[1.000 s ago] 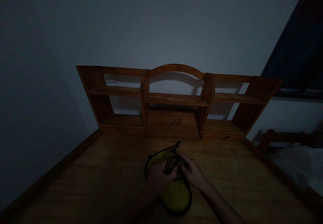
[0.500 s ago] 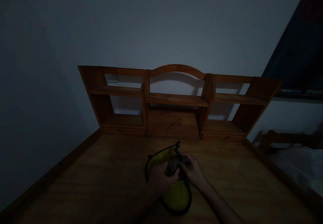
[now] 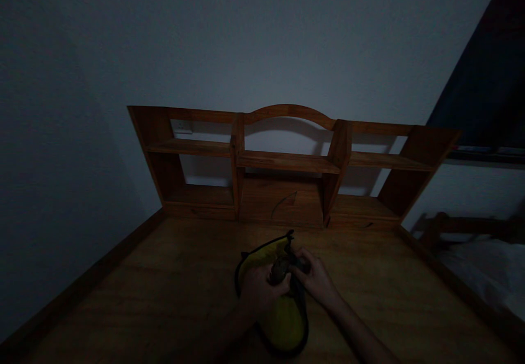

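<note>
The yellow case (image 3: 284,323) already lies open on the table (image 3: 184,276). Over the case's middle, the left hand (image 3: 257,290) grips a dark roundish thing (image 3: 279,270); at its right edge, the right hand (image 3: 319,281) pinches dark material, too dim to identify.

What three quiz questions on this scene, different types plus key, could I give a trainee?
1. Multiple choice: the top rail of the middle section of the wooden shelf unit is (a) straight, (b) arched, (c) zigzag.
2. True or false: the left hand holds a dark rounded object.
3. Fill in: the main colour of the dark-edged item beneath the left hand is ____.

Key: 1 b; 2 true; 3 yellow
</note>
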`<action>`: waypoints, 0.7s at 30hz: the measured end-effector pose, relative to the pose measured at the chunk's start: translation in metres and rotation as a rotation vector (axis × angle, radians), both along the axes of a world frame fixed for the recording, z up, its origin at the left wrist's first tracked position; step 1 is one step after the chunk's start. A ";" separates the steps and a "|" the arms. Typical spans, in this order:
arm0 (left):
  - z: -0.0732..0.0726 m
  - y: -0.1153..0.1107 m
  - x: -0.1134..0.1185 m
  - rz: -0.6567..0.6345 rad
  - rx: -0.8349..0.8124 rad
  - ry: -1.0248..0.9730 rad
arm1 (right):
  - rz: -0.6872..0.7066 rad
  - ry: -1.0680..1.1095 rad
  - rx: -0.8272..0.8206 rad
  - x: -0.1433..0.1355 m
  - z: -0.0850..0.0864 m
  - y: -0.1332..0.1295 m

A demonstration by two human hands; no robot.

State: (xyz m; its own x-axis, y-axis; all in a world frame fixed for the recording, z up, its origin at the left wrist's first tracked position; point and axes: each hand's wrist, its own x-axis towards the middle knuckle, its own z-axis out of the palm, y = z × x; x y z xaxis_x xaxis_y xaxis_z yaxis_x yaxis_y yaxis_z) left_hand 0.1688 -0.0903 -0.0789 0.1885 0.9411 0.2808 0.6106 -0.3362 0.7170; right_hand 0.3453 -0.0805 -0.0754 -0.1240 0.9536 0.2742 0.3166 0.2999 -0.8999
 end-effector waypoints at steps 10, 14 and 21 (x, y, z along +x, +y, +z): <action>0.007 -0.001 -0.003 0.000 -0.045 -0.049 | 0.153 0.140 -0.145 0.002 0.003 0.002; 0.007 0.002 -0.004 0.002 -0.095 -0.094 | 0.160 0.175 -0.184 0.002 0.000 0.001; -0.001 0.014 -0.008 0.040 -0.254 -0.246 | 0.227 0.311 -0.296 0.003 0.002 0.003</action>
